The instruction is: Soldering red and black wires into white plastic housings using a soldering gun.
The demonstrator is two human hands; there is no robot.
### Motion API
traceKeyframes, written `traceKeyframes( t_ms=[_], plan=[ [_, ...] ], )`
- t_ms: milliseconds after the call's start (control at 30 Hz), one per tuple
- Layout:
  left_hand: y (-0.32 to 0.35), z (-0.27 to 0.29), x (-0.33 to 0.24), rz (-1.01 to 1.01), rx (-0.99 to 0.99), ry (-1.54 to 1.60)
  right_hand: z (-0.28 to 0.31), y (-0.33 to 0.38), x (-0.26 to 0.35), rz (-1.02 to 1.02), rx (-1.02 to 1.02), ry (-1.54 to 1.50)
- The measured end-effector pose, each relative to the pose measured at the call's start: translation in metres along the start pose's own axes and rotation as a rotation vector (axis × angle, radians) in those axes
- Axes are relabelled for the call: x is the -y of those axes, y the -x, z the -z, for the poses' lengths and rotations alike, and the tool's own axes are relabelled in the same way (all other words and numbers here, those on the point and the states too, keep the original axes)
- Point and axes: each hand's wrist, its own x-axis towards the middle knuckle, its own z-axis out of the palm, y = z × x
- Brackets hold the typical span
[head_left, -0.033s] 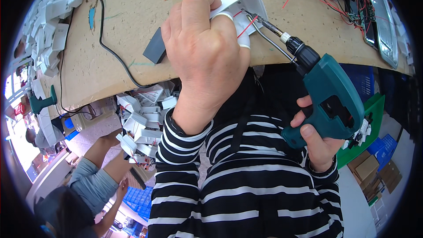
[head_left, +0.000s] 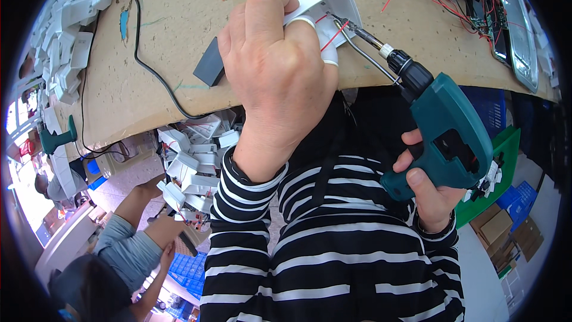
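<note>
My left hand (head_left: 280, 65) is closed around a white plastic housing (head_left: 336, 0) over the table's front edge. White covers (head_left: 329, 53) sit on my thumb and a finger. The housing's open side faces right, and a red wire (head_left: 335, 36) crosses it. My right hand (head_left: 426, 194) grips a dark green pistol-shaped soldering gun (head_left: 450, 113), tilted up and left. Its metal tip (head_left: 354, 26) reaches into the housing beside the wire, with a thin bent feed tube (head_left: 369, 58) alongside. My fingers hide the housing's near side and exactly what the tip touches.
A black block (head_left: 210, 62) and a black cable (head_left: 138, 42) lie on the worn table (head_left: 185, 12). White housings pile up at far left (head_left: 65, 36) and below the edge (head_left: 193, 167). Circuit boards with wires (head_left: 485, 12) lie far right; a green tray (head_left: 506, 143) stands below. Another person (head_left: 125, 256) sits lower left.
My hands, the housing and the soldering gun look unmoved. At lower left, the other person's leg and hand have shifted slightly.
</note>
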Motion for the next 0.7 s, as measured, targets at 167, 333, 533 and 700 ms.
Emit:
traceKeyframes(
  t_ms=[167, 333, 533, 700],
  plan=[
    [0.000, -0.001, 0.001, -0.007, 0.011, 0.008, 0.002, 0.002, 0.000, 0.044, -0.011, -0.009],
    [-0.001, 0.003, 0.001, -0.014, 0.032, 0.001, 0.009, 0.010, 0.000, 0.111, -0.027, -0.010],
    [0.001, 0.004, 0.003, -0.017, 0.041, 0.018, 0.014, 0.012, 0.002, 0.148, -0.067, -0.022],
    [0.001, 0.015, 0.001, -0.030, 0.072, 0.057, 0.015, 0.013, 0.002, 0.162, -0.108, -0.031]
  ],
)
